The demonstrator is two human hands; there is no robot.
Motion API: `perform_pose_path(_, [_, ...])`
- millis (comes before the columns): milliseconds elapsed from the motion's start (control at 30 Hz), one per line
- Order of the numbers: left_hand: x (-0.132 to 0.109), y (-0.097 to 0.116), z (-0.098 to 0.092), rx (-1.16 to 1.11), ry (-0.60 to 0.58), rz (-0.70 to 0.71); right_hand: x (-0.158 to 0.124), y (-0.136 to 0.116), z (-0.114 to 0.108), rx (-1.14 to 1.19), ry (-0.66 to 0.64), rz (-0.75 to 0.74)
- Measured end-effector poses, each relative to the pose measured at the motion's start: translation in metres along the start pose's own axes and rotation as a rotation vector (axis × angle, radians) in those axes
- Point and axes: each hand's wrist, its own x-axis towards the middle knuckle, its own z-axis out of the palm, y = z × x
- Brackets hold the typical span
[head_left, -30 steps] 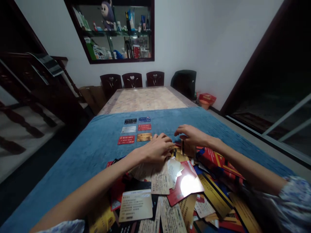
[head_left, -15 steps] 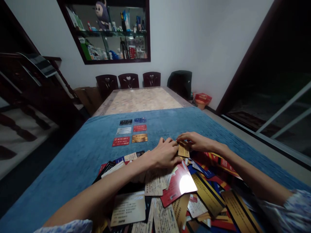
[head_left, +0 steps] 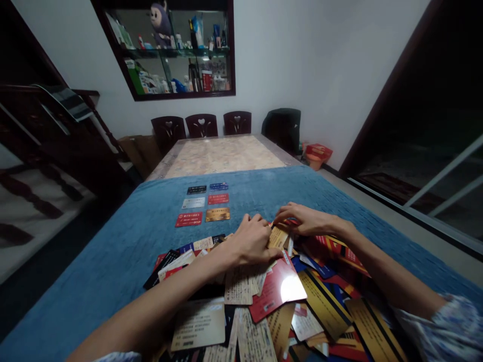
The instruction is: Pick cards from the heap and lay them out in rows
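A loose heap of plastic cards (head_left: 279, 296) covers the near part of a blue cloth (head_left: 124, 251). My left hand (head_left: 251, 241) lies curled on the far edge of the heap, fingers closed against a gold card (head_left: 278, 236). My right hand (head_left: 307, 220) reaches in from the right and pinches the same gold card from above. Farther out, several cards (head_left: 204, 203) lie face up in two neat columns, among them a red one (head_left: 188, 219) and a gold one (head_left: 218, 214).
Beyond the cloth the table top (head_left: 219, 156) is bare marble. Dark chairs (head_left: 202, 124) line its far end under a wall cabinet (head_left: 177, 45) of bottles. A stair rail (head_left: 56, 136) stands left, a glass door (head_left: 433, 181) right.
The gold card has tipped from under my right hand toward my left fingers. Both hands stayed at the heap's far edge, shifting only slightly.
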Motion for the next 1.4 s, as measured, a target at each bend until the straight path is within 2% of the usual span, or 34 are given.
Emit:
perform_pose_path(167, [-0.002,0.002,0.000,-0.007,0.014,-0.017,0.002,-0.007,-0.003,0.048,-0.044,0.000])
perform_pose_path(467, [-0.007,-0.002,0.000,-0.025,0.027,0.049,-0.001,-0.010,-0.008,0.172,-0.061,-0.016])
perform_pose_path(733, [-0.014,-0.016,-0.002,-0.140,0.080,0.049,-0.003,-0.010,-0.009,0.204,0.003,-0.029])
perform_pose_path(1000, [-0.022,-0.030,-0.008,-0.407,0.154,-0.072,0.000,-0.011,-0.006,0.215,0.058,0.060])
perform_pose_path(1133, [-0.023,-0.037,-0.009,-0.444,0.162,-0.123,0.004,-0.010,-0.001,0.205,0.053,0.073])
perform_pose_path(1400, [-0.019,-0.048,-0.003,-0.415,0.189,-0.139,0.009,-0.009,0.006,0.251,0.069,0.120])
